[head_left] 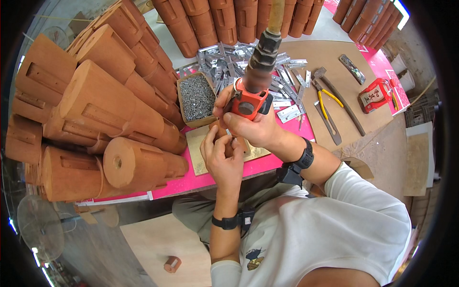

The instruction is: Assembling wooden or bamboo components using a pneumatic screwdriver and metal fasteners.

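Note:
My right hand (258, 129) is wrapped around a red and black power driver (248, 103), whose dark fitting and tan upper end rise toward the top of the view. Just below it, the curled fingers of my left hand (222, 160) hold a small reddish-brown cylinder (245, 145) over a wooden board (195, 152). A small light piece shows by my left fingertips, too covered to identify. The driver's tip is hidden. Beside my hands stands a cardboard box (199, 122) of loose screws (197, 98). Silver metal brackets (290, 113) lie heaped behind them.
Stacked brown cylinders (95, 103) crowd the left, and more cylinders (222, 21) line the back. On the right lie a hammer (343, 101), yellow-handled pliers (333, 97) and a red container (374, 96). A short brown piece (172, 264) rests on a lower panel.

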The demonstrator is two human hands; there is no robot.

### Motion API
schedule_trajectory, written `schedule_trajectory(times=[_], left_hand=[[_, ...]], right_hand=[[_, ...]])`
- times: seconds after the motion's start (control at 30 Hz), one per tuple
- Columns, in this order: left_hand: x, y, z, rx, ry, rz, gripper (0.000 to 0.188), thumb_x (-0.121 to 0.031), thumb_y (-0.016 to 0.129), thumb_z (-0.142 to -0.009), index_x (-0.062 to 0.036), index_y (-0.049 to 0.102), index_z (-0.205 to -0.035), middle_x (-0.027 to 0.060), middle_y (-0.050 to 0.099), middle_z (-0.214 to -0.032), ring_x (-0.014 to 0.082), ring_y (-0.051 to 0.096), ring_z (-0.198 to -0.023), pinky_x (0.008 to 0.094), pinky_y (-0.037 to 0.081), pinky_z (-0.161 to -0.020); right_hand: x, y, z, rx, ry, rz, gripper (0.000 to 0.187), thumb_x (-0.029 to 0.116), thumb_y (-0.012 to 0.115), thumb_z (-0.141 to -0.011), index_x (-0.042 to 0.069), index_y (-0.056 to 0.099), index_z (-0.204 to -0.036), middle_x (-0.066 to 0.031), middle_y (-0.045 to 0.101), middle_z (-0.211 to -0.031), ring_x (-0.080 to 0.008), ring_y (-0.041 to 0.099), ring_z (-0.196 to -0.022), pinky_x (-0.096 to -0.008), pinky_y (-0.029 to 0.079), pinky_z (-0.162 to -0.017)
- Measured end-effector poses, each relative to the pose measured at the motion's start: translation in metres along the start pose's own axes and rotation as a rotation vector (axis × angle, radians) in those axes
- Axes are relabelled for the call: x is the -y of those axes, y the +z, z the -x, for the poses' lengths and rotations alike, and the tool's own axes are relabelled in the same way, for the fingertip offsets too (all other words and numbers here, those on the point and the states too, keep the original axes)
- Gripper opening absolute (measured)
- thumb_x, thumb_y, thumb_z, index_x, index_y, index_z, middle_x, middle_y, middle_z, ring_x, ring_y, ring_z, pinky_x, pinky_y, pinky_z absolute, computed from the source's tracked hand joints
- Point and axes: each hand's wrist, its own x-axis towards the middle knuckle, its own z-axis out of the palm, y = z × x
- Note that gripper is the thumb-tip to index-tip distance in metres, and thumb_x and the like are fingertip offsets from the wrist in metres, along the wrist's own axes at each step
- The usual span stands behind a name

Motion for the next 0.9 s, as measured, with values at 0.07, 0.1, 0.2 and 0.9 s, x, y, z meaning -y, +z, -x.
schedule_trajectory(times=[0.07,0.1,0.2,0.9], left_hand=[[-0.002,-0.002,0.000,0.009,0.061,0.073,0.056,-0.015,0.083,-0.075,-0.0012,0.060,-0.125,0.0197,0.057,-0.135,0.0393,0.053,-0.123,0.0490,0.043,-0.104],[-0.002,-0.004,0.001,0.010,0.062,0.075,0.056,-0.015,0.083,-0.075,-0.0012,0.060,-0.125,0.0197,0.057,-0.135,0.0393,0.053,-0.123,0.0490,0.043,-0.104],[0.003,-0.006,0.008,0.067,0.065,0.119,0.091,-0.025,0.090,-0.072,0.0007,0.042,-0.144,0.0205,0.051,-0.142,0.0404,0.048,-0.129,0.0504,0.039,-0.109],[0.008,-0.010,-0.086,0.053,0.004,-0.101,0.031,-0.019,0.065,-0.091,0.0008,0.068,-0.114,0.0206,0.066,-0.108,0.0393,0.062,-0.104,0.0471,0.049,-0.093]], right_hand=[[0.001,0.001,0.002,-0.007,0.003,0.005,0.026,-0.001,0.064,-0.082,-0.001,0.059,-0.107,-0.0049,0.066,-0.093,-0.0111,0.063,-0.087,-0.0296,0.053,-0.078],[0.002,0.001,0.002,-0.005,0.013,0.016,0.025,-0.003,0.061,-0.082,-0.001,0.059,-0.107,-0.0073,0.066,-0.094,-0.0126,0.064,-0.084,-0.0293,0.055,-0.074],[0.002,0.004,0.005,-0.025,0.013,-0.001,0.024,-0.005,0.057,-0.082,-0.001,0.058,-0.106,-0.0097,0.066,-0.094,-0.0139,0.065,-0.080,-0.0287,0.055,-0.069],[0.008,-0.033,0.019,-0.067,-0.014,0.354,0.038,0.017,0.076,-0.079,0.007,0.067,-0.114,-0.0031,0.066,-0.085,-0.0060,0.058,-0.080,-0.0291,0.052,-0.072]])
